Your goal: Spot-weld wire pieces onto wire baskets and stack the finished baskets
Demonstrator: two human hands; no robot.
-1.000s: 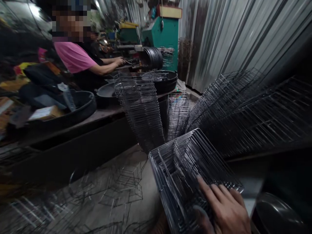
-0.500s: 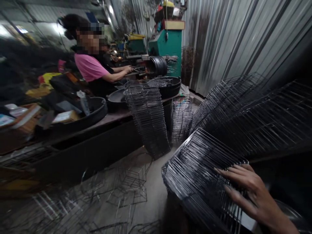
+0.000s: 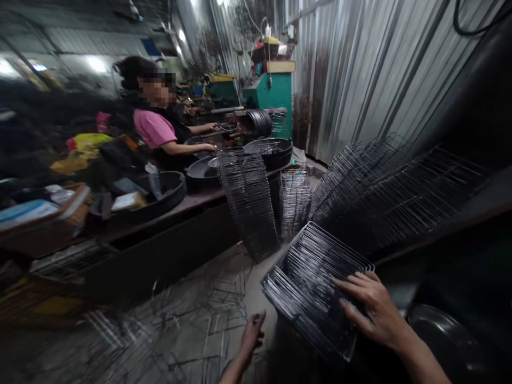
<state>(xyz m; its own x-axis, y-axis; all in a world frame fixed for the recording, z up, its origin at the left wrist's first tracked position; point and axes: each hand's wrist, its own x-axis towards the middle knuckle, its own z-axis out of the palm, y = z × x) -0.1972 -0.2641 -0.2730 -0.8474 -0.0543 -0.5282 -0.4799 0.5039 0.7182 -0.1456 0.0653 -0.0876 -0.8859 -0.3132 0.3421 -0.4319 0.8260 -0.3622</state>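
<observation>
A stack of dark wire frames [image 3: 312, 266] lies at the lower centre right. My right hand [image 3: 368, 306] rests over its right edge, fingers spread and bent around the top wires. To the left of the stack, low in the view, my left hand [image 3: 254, 330] is raised over the floor with its fingers apart and nothing visible in it. The two hands are on opposite sides of the stack, and only the right one touches it.
Tall wire stacks [image 3: 250, 202] lean beside a long workbench [image 3: 160, 240]. More wire racks [image 3: 352, 176] stand at the right. Loose wire pieces [image 3: 224, 304] lie on the floor. A person in a pink shirt [image 3: 154, 128] works behind the bench, near a green machine [image 3: 268, 98].
My left hand has come into view at the bottom. My right hand and the wire stack appear farther left. The person behind the bench has drawn one hand nearer the round trays.
</observation>
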